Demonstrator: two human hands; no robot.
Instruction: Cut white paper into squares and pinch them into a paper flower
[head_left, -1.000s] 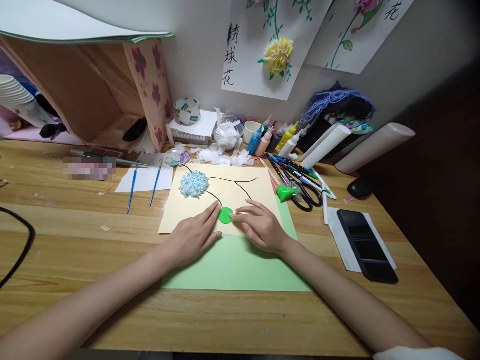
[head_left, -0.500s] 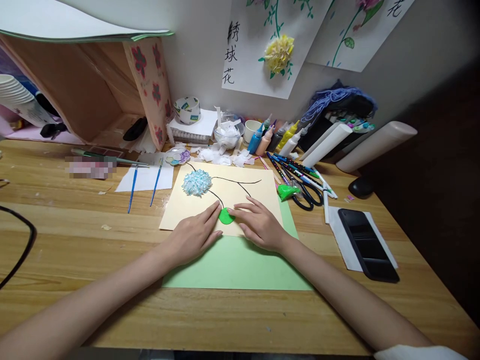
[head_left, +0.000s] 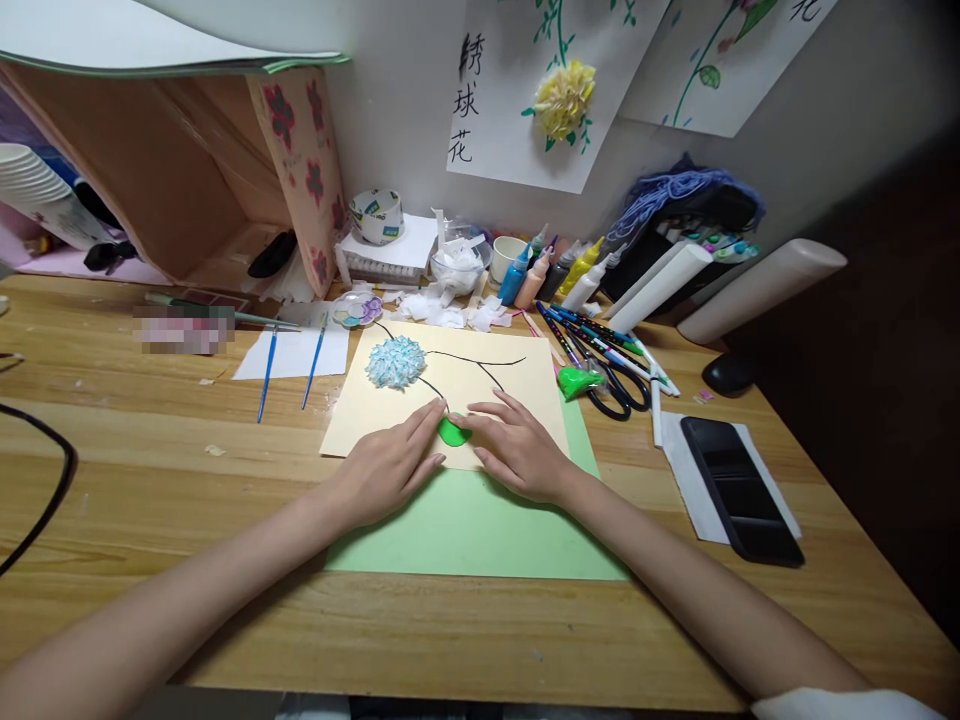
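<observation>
Fingers of the left hand [head_left: 390, 462] are laid close together, thumb apart, beside the green disc [head_left: 454, 433] on the cream paper [head_left: 360, 415], seemingly as a brace; the right hand's [head_left: 529, 455] are spread, one set at the disc's far edge. Desk [head_left: 375, 640] perhaps shielded by the green sheet [head_left: 480, 530].

On the wall [head_left: 397, 120] hangs a white poster [head_left: 499, 125] with a yellow flower [head_left: 566, 100] and black characters [head_left: 466, 100]. At the left of the wooden table [head_left: 187, 560], a flower-patterned pink box [head_left: 296, 155] stands beside stacked paper cups [head_left: 41, 190]. Two blue paintbrushes [head_left: 267, 378] rest partly on white paper [head_left: 292, 360]. Further back, a tape roll [head_left: 376, 217] sits near a clear bowl [head_left: 450, 285], a white cup [head_left: 502, 268] and paint bottles [head_left: 515, 277]. Scissors [head_left: 628, 390] lie beside pens [head_left: 600, 345]. At right, a flat black case [head_left: 742, 490] overlaps a white sheet [head_left: 691, 500]; the dark rounded object [head_left: 727, 373] behind, poorly lit, may be a computer mouse.
</observation>
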